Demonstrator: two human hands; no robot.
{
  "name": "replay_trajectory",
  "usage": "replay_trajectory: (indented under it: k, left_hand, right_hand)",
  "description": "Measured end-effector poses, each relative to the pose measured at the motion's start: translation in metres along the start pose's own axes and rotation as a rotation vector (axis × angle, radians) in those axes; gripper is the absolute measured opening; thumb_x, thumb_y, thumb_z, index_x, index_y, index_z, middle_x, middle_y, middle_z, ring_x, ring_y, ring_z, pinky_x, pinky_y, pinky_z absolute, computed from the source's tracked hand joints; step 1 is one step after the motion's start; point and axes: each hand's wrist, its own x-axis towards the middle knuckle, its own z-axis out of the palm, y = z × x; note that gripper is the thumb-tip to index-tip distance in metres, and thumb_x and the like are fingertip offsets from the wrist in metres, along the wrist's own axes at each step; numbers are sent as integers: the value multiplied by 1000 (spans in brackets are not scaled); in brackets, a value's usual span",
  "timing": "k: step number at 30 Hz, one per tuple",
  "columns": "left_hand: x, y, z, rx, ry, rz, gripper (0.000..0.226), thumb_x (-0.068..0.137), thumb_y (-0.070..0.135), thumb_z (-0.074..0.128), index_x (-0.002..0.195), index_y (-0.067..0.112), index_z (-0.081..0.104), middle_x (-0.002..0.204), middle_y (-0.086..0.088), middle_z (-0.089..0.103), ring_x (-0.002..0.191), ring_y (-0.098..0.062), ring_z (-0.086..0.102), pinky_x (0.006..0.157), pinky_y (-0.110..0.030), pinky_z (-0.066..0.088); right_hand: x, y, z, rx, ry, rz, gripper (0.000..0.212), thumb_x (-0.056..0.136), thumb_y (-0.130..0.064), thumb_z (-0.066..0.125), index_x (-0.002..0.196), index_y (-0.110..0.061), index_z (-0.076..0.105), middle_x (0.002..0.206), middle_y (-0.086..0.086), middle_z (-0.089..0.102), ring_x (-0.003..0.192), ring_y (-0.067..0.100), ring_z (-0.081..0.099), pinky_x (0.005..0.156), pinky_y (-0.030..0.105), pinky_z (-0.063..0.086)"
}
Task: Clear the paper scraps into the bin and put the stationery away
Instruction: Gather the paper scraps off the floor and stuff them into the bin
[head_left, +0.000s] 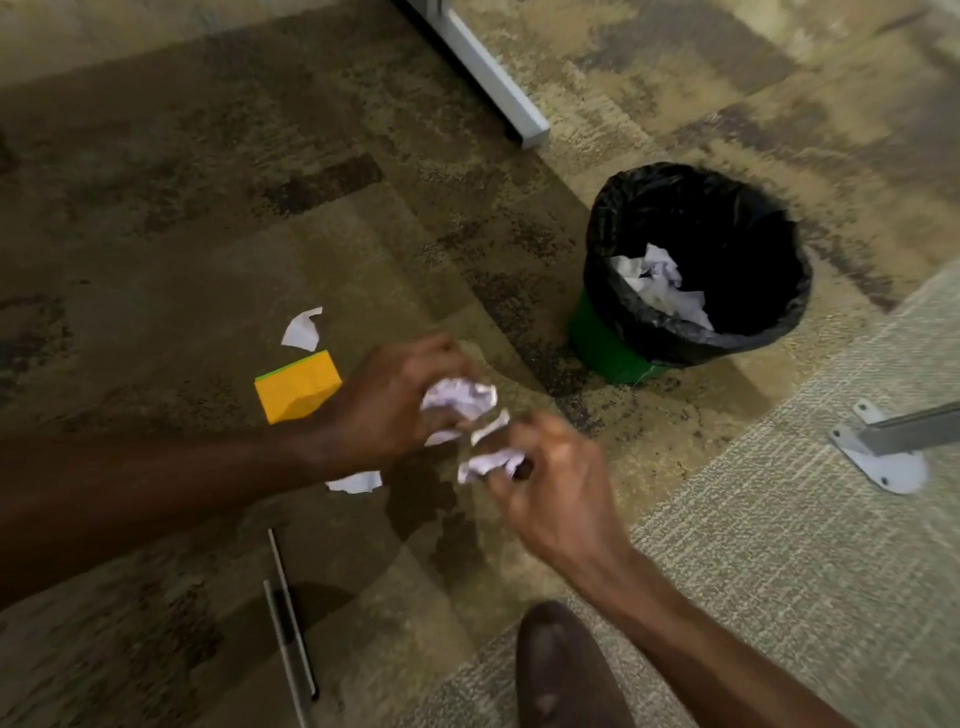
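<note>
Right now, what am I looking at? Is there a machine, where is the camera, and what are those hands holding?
No machine here: a person wears one camera on the head, looking down at the carpet. The left hand grips a crumpled paper ball; the right hand pinches smaller scraps. The bin, lined in black, holds discarded paper. Lying on the carpet: a loose scrap, a second scrap, a yellow notepad and two thin sticks, perhaps pens, too blurred to tell.
</note>
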Motion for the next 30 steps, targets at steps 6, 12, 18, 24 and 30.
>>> replay_trajectory:
  k: [6,12,18,24,30]
  left_hand:
    - [101,83,-33,-186,236,-126,47,75,29,90,119,26,74,114,11,73,99,-1,66,78,-17,56]
    - [198,129,-17,-142,364,-120,46,75,39,91,116,22,75,121,7,75,106,-7,69,85,-20,58]
    - [225,142,18,-89,78,-113,70,96,55,64,149,13,48,147,-6,58,130,-21,58,103,-31,51]
    - [211,149,16,-112,-144,-22,88,99,70,40,163,12,26,164,-9,43,145,-25,49,120,-43,42]
    - [175,120,-10,156,153,123,46,99,68,43,99,24,56,97,4,58,85,-11,54,69,-24,39]
  right_hand:
    - [58,-11,-131,117,326,149,23,83,-42,84,103,-32,80,101,-8,76,67,5,70,51,28,59]
    - [106,30,-195,260,472,358,22,71,-27,88,92,-24,83,84,-4,81,72,15,80,70,48,67]
    - [124,64,-192,87,364,379,33,71,-25,66,101,-19,79,91,1,79,84,20,77,69,39,64]
    - [123,84,-199,-29,249,300,42,77,-33,69,111,-9,71,104,15,72,100,34,70,91,54,60]
    - [124,55,-186,-275,425,190,28,87,-15,59,108,-15,78,98,9,76,85,28,70,75,33,54]
